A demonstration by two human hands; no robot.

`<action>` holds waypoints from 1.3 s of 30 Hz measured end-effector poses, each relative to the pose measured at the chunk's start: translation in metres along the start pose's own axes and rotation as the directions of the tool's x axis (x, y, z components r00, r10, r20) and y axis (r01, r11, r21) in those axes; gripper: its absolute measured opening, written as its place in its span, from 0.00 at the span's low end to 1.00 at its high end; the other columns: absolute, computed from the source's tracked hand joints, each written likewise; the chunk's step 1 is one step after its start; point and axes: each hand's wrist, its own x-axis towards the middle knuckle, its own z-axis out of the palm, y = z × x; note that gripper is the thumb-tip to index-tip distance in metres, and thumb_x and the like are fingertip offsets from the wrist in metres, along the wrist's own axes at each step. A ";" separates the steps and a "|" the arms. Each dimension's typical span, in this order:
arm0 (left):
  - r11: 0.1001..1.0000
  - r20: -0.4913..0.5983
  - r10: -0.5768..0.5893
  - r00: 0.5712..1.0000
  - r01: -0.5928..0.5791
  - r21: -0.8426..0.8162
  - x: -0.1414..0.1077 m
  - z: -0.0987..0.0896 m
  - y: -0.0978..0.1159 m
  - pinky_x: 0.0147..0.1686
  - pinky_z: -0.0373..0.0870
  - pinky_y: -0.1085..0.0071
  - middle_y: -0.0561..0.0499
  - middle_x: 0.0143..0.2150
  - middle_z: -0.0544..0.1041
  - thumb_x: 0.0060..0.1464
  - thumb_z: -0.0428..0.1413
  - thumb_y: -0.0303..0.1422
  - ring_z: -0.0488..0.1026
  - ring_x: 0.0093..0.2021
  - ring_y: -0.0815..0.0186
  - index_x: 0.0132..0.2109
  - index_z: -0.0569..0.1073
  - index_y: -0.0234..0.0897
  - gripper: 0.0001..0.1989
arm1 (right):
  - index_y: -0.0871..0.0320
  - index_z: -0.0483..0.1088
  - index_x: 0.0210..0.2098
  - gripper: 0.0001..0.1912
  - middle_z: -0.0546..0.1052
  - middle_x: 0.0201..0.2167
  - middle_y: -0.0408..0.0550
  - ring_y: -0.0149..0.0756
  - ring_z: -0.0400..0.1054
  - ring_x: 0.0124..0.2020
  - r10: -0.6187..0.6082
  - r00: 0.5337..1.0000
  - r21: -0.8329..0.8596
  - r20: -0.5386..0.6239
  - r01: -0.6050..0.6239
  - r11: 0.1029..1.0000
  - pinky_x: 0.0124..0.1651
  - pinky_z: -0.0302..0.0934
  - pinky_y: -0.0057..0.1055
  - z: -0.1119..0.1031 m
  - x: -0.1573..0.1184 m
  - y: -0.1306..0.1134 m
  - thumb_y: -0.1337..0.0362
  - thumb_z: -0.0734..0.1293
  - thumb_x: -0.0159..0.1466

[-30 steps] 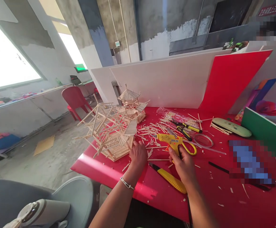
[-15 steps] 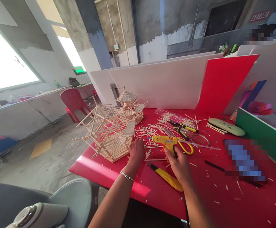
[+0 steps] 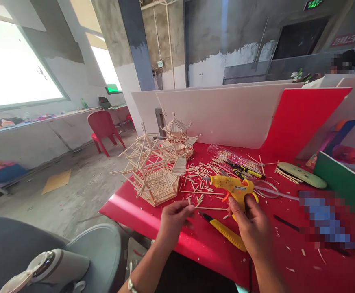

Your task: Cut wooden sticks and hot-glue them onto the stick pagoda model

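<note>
My right hand (image 3: 253,224) grips a yellow hot glue gun (image 3: 230,184) by its handle, with the nozzle pointing left. At the near edge of the table, my left hand (image 3: 175,219) is closed in a pinch on a short wooden stick piece (image 3: 190,201), mostly covered by the fingers. Beyond that hand stands an open pavilion frame of wooden sticks (image 3: 155,171). A finished-looking stick pavilion (image 3: 177,126) is behind it. Between my hands lies a yellow utility knife (image 3: 226,232). Loose short sticks (image 3: 200,185) are scattered beyond the hands.
The red table (image 3: 214,264) has a plastic packet of sticks (image 3: 230,156), yellow-black pliers (image 3: 247,170) and a green case (image 3: 302,174) on it. White boards (image 3: 220,114) wall off the back. A grey stool with a white bottle (image 3: 59,266) stands at left. Another person is behind the boards.
My left hand has drawn back from beside the pavilion frame toward me, now pinching a stick piece. The glue gun has been lifted nearer in my right hand. The view has shifted.
</note>
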 end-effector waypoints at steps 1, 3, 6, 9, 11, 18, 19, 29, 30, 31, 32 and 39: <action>0.963 -0.036 -0.086 0.996 0.074 -0.259 -0.004 -0.011 0.002 0.22 0.75 0.74 0.45 0.31 0.80 0.51 0.64 0.35 0.78 0.30 0.63 0.37 0.80 0.32 0.09 | 0.55 0.73 0.40 0.24 0.77 0.28 0.45 0.38 0.71 0.30 -0.007 1.000 0.001 0.009 0.007 1.000 0.34 0.67 0.30 0.003 -0.004 -0.004 0.41 0.68 0.58; 0.809 -0.042 -0.214 0.976 0.153 -0.568 -0.006 -0.030 0.008 0.20 0.73 0.78 0.47 0.29 0.79 0.39 0.71 0.30 0.77 0.27 0.67 0.34 0.80 0.30 0.13 | 0.54 0.72 0.41 0.23 0.77 0.30 0.46 0.38 0.71 0.31 -0.014 0.999 0.010 0.048 0.014 1.000 0.34 0.67 0.29 0.011 -0.010 -0.011 0.42 0.68 0.59; 0.679 -0.030 -0.284 0.958 0.179 -0.711 0.001 -0.050 0.017 0.18 0.71 0.82 0.51 0.24 0.76 0.38 0.72 0.27 0.73 0.21 0.73 0.32 0.79 0.30 0.12 | 0.54 0.72 0.41 0.22 0.77 0.30 0.46 0.38 0.71 0.30 -0.046 0.992 0.008 0.119 0.046 0.999 0.34 0.67 0.30 0.026 -0.017 -0.019 0.44 0.68 0.59; 0.653 -0.028 -0.283 0.959 0.172 -0.738 0.014 -0.059 0.019 0.15 0.69 0.83 0.52 0.24 0.76 0.44 0.70 0.27 0.70 0.19 0.76 0.31 0.77 0.30 0.09 | 0.54 0.73 0.41 0.21 0.77 0.29 0.45 0.38 0.71 0.30 -0.051 0.991 -0.003 0.121 0.052 0.999 0.35 0.67 0.30 0.039 -0.023 -0.027 0.44 0.69 0.59; 0.639 -0.015 -0.284 0.959 0.178 -0.748 0.023 -0.062 0.016 0.13 0.68 0.83 0.52 0.24 0.75 0.46 0.69 0.28 0.70 0.18 0.75 0.30 0.76 0.31 0.09 | 0.53 0.73 0.41 0.21 0.76 0.28 0.45 0.38 0.71 0.30 -0.038 0.995 -0.008 0.097 0.039 0.999 0.35 0.67 0.30 0.045 -0.026 -0.030 0.44 0.69 0.58; 0.622 0.042 -0.262 0.964 0.202 -0.757 0.047 -0.069 0.005 0.11 0.67 0.81 0.53 0.22 0.75 0.38 0.72 0.27 0.71 0.17 0.73 0.30 0.77 0.29 0.12 | 0.54 0.74 0.40 0.22 0.74 0.25 0.44 0.37 0.69 0.28 -0.046 0.995 -0.070 0.090 0.052 0.996 0.33 0.68 0.30 0.052 -0.022 -0.029 0.43 0.70 0.57; 0.620 0.046 -0.258 0.965 0.201 -0.758 0.048 -0.069 0.005 0.11 0.67 0.81 0.52 0.22 0.76 0.36 0.73 0.27 0.71 0.18 0.73 0.30 0.77 0.28 0.13 | 0.55 0.74 0.40 0.22 0.74 0.25 0.44 0.38 0.69 0.28 -0.043 0.995 -0.080 0.093 0.051 0.996 0.33 0.68 0.30 0.053 -0.022 -0.029 0.43 0.70 0.57; 0.563 0.053 -0.326 0.944 0.239 -0.791 0.048 -0.065 0.010 0.11 0.64 0.82 0.53 0.22 0.76 0.43 0.69 0.25 0.70 0.17 0.74 0.30 0.76 0.30 0.09 | 0.55 0.74 0.40 0.22 0.75 0.25 0.44 0.37 0.70 0.28 -0.023 0.993 -0.110 0.117 0.036 0.993 0.34 0.68 0.29 0.059 -0.024 -0.031 0.44 0.71 0.56; 0.553 0.064 -0.342 0.938 0.256 -0.793 0.048 -0.064 0.011 0.11 0.64 0.82 0.52 0.22 0.75 0.45 0.68 0.24 0.70 0.17 0.75 0.30 0.75 0.30 0.08 | 0.55 0.74 0.40 0.22 0.75 0.25 0.45 0.37 0.70 0.28 -0.023 0.993 -0.114 0.119 0.036 0.993 0.34 0.68 0.30 0.059 -0.024 -0.030 0.44 0.71 0.57; 0.544 0.074 -0.357 0.931 0.271 -0.794 0.048 -0.064 0.012 0.11 0.63 0.83 0.53 0.21 0.75 0.47 0.66 0.24 0.69 0.17 0.75 0.29 0.74 0.30 0.07 | 0.55 0.74 0.40 0.22 0.76 0.26 0.45 0.38 0.70 0.29 -0.020 0.993 -0.114 0.115 0.033 0.993 0.34 0.68 0.30 0.058 -0.024 -0.030 0.44 0.71 0.57; 0.535 0.083 -0.370 0.925 0.286 -0.795 0.049 -0.063 0.013 0.11 0.62 0.83 0.53 0.21 0.74 0.49 0.65 0.23 0.68 0.16 0.76 0.29 0.74 0.30 0.06 | 0.54 0.74 0.41 0.22 0.76 0.26 0.45 0.38 0.70 0.29 -0.015 0.994 -0.114 0.110 0.027 0.993 0.34 0.68 0.30 0.058 -0.024 -0.030 0.44 0.70 0.57; 0.520 0.101 -0.417 0.903 0.329 -0.788 0.051 -0.061 0.019 0.10 0.57 0.84 0.54 0.19 0.73 0.53 0.61 0.24 0.64 0.14 0.77 0.28 0.71 0.32 0.07 | 0.54 0.72 0.42 0.20 0.78 0.31 0.46 0.37 0.72 0.32 -0.036 0.986 -0.108 0.164 0.054 0.993 0.33 0.67 0.28 0.056 -0.023 -0.025 0.46 0.69 0.60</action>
